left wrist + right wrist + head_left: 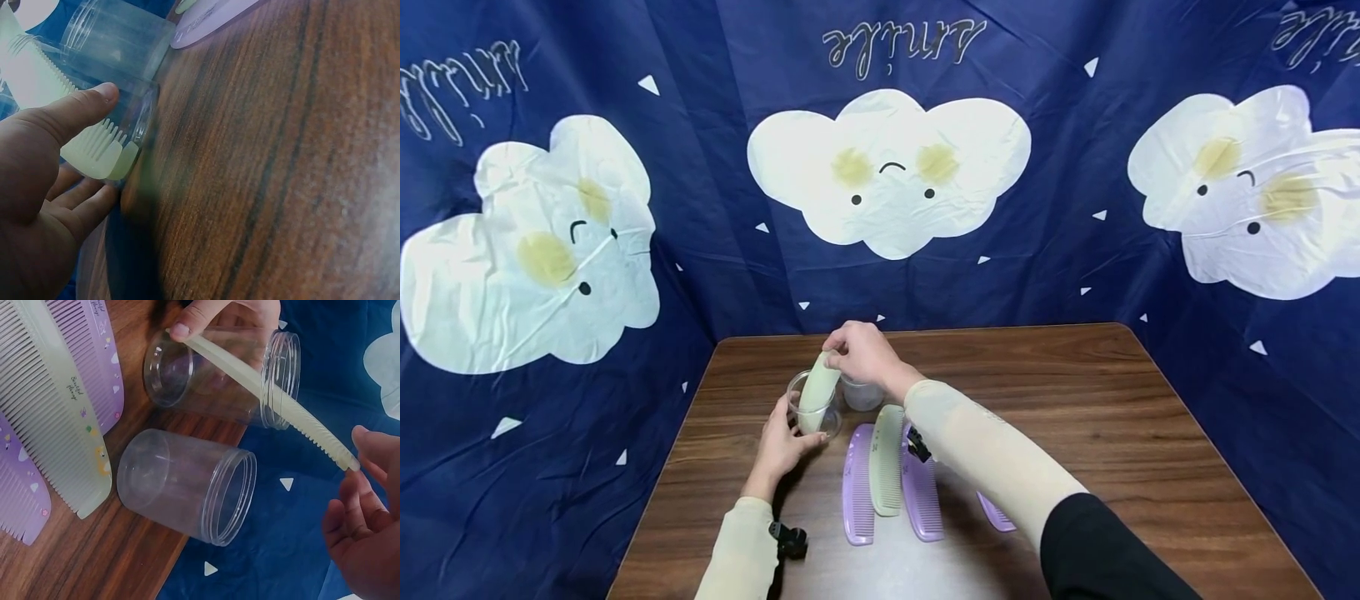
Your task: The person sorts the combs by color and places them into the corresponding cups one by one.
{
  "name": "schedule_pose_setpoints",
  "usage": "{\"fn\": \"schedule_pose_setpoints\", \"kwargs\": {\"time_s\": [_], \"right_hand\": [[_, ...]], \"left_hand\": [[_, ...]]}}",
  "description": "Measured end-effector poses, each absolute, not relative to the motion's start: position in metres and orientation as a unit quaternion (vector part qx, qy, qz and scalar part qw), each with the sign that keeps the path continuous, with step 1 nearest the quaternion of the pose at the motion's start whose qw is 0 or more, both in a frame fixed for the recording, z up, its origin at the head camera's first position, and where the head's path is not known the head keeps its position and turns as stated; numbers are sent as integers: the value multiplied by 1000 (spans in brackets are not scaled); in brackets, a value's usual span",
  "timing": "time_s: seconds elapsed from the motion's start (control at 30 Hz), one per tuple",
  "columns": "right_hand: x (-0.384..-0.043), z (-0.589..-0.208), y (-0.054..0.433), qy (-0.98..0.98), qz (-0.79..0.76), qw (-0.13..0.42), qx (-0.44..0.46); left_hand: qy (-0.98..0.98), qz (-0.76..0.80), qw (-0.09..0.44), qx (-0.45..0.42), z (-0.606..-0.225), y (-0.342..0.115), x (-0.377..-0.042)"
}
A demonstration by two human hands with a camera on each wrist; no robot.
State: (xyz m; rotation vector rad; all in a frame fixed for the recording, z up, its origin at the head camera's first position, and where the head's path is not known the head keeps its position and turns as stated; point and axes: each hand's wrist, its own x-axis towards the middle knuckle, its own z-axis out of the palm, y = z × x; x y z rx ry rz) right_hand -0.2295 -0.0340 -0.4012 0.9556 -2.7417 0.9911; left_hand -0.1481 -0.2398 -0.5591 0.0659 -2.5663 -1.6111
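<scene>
My left hand (780, 446) holds a clear plastic jar (215, 403) by its side, thumb on one side and fingers on the other. A pale green comb (817, 393) leans at a slant inside it, its upper end sticking out past the threaded rim. With thumb and fingertips, my right hand (863, 354) pinches that upper end. In the left wrist view, the comb's teeth (100, 140) show through the jar wall near the base. Right beside stands a second clear jar (181, 481), partly behind my right hand in the head view.
Nearer me on the wooden table (1150, 467) lie a purple comb (856, 492), a green comb (885, 471) and another purple comb (922, 500). One more purple comb (996, 512) shows partly under my right forearm. A dark blue curtain (1060, 283) with clouds surrounds the table's far sides.
</scene>
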Motion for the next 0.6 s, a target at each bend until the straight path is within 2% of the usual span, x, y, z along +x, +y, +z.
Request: {"fn": "schedule_pose_setpoints", "kwargs": {"time_s": [0.27,0.6], "right_hand": [[-230,-400,-23,-891,328,51,309],[-228,-404,-9,-886,354,37,298]], "left_hand": [[-850,-523,56,21,-559,-240,-149],[-850,-523,53,23,-561,-238,-149]]}}
